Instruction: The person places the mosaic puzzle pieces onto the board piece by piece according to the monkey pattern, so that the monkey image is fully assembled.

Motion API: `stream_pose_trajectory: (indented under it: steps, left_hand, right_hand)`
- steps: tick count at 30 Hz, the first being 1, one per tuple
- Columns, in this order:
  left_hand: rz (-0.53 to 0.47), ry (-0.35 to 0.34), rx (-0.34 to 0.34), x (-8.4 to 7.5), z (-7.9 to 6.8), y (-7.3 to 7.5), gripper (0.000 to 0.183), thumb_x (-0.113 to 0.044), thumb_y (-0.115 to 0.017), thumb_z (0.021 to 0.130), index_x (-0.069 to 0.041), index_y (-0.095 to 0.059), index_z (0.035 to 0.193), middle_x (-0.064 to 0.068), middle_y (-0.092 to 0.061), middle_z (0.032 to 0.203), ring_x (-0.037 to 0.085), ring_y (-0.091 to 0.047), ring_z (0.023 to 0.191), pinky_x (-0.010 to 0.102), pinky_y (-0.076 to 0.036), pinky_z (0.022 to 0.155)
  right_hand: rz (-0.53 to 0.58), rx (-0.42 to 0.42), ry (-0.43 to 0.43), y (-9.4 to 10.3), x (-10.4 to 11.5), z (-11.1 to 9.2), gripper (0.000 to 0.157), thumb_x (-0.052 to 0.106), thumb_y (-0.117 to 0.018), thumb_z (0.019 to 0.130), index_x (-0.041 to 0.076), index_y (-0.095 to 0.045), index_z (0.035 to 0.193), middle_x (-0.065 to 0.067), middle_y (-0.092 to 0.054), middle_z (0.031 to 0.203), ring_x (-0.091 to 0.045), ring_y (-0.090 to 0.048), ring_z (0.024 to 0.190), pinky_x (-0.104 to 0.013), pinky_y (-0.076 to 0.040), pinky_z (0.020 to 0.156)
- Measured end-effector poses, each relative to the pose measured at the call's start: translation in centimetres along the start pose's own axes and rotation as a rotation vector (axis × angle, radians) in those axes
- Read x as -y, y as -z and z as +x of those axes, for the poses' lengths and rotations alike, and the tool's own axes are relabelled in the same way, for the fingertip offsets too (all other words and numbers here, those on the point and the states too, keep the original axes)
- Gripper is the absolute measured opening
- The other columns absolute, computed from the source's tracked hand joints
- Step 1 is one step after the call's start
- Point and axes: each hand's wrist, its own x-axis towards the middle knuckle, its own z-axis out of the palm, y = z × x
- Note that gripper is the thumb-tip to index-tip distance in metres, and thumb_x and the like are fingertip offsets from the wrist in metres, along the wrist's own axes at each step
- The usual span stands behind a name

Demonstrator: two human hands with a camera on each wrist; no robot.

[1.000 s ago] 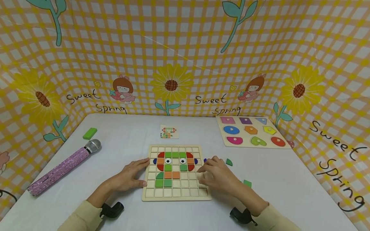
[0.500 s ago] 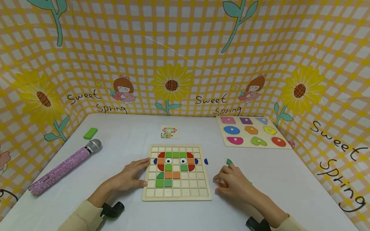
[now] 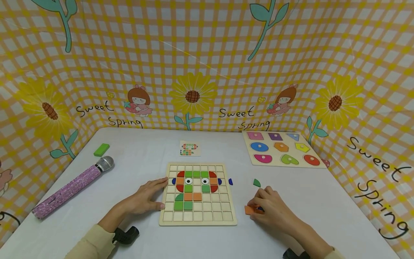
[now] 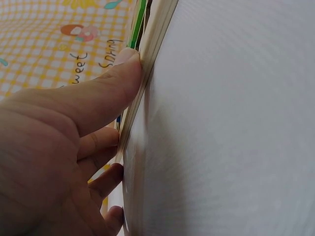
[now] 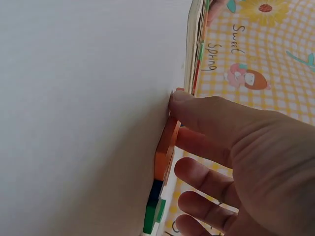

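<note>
A wooden grid board (image 3: 207,217) lies flat with coloured tiles in some cells, among them two eye tiles, green and orange squares and red quarter circles. My left hand (image 3: 145,198) rests at its left edge, fingers fairly straight; in the left wrist view the thumb (image 4: 110,91) touches the rim. Right of the board, my right hand (image 3: 271,208) pinches an orange square tile (image 3: 248,210) down at table level between thumb and index finger. Under that hand lie another orange tile (image 5: 166,155), a blue piece (image 5: 156,189) and green pieces (image 5: 151,216), partly hidden.
A green quarter-circle tile (image 3: 256,182) and a blue half-circle (image 3: 230,181) lie right of the board. Behind it is a pattern card (image 3: 190,148). A shape puzzle (image 3: 284,147) stands back right; a purple microphone (image 3: 72,189) and green block (image 3: 101,149) lie left.
My right hand has moved from the board's right edge rightward and toward me, onto the loose tiles, and has taken hold of an orange one. My left hand has stayed put.
</note>
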Motion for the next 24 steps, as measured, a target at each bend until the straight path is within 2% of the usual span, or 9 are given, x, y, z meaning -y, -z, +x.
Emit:
stream_pose_trajectory:
  steps: [4, 16, 24]
  left_hand:
    - [0.001, -0.007, 0.001, 0.0, 0.0, 0.0, 0.080, -0.032, -0.071, 0.082, -0.002, -0.032, 0.146, 0.016, -0.026, 0.155, 0.042, -0.023, 0.141, 0.067, -0.016, 0.109]
    - [-0.002, -0.003, 0.003, -0.1, -0.1, 0.1, 0.080, -0.031, -0.071, 0.082, -0.002, -0.032, 0.146, 0.017, -0.025, 0.155, 0.043, -0.022, 0.141, 0.067, -0.016, 0.109]
    - [-0.005, -0.001, 0.004, -0.1, -0.1, 0.0, 0.080, -0.032, -0.071, 0.082, -0.003, -0.033, 0.146, 0.016, -0.025, 0.155, 0.042, -0.022, 0.141, 0.067, -0.015, 0.109]
  right_hand:
    - [0.000, 0.009, -0.012, 0.1, -0.1, -0.2, 0.026, 0.032, -0.085, 0.065, 0.022, -0.074, 0.087, 0.012, -0.053, 0.084, -0.008, -0.036, 0.084, -0.027, -0.035, 0.071]
    - [0.029, -0.023, 0.026, 0.1, -0.3, -0.4, 0.023, 0.030, -0.084, 0.067, 0.023, -0.073, 0.085, 0.013, -0.052, 0.084, -0.006, -0.037, 0.085, -0.026, -0.035, 0.072]
    - [0.085, -0.039, 0.044, 0.5, 1.0, 0.5, 0.018, 0.027, -0.082, 0.069, 0.024, -0.072, 0.085, 0.013, -0.053, 0.082, -0.005, -0.035, 0.086, -0.025, -0.033, 0.071]
